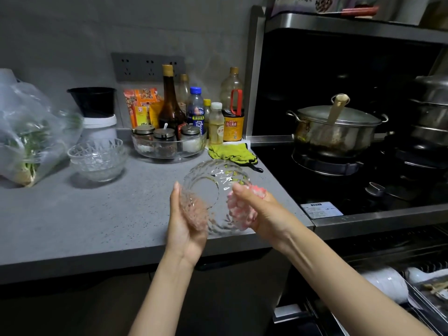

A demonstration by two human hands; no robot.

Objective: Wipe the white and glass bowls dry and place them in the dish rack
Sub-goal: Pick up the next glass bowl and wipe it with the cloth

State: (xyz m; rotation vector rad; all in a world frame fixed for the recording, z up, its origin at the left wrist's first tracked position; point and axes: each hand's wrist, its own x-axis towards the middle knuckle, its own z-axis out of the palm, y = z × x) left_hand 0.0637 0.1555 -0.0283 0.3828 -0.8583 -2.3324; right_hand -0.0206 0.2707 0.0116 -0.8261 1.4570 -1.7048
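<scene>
Above the counter's (97, 214) front edge, in our head view, we hold the glass bowl (213, 214) tilted in the air between both hands. Our left hand (186, 229) cups its outer wall, fingers curled round it. Our right hand (264, 214) grips a bunched pink cloth (242, 207) pressed against the bowl's wall. We judge the wiping of this bowl to be under way. A stack of glass bowls (97, 158) waits on the counter, well to the left. Low on the right, white bowls (388, 284) lie in what looks like the dish rack (429, 299), so those seem finished.
</scene>
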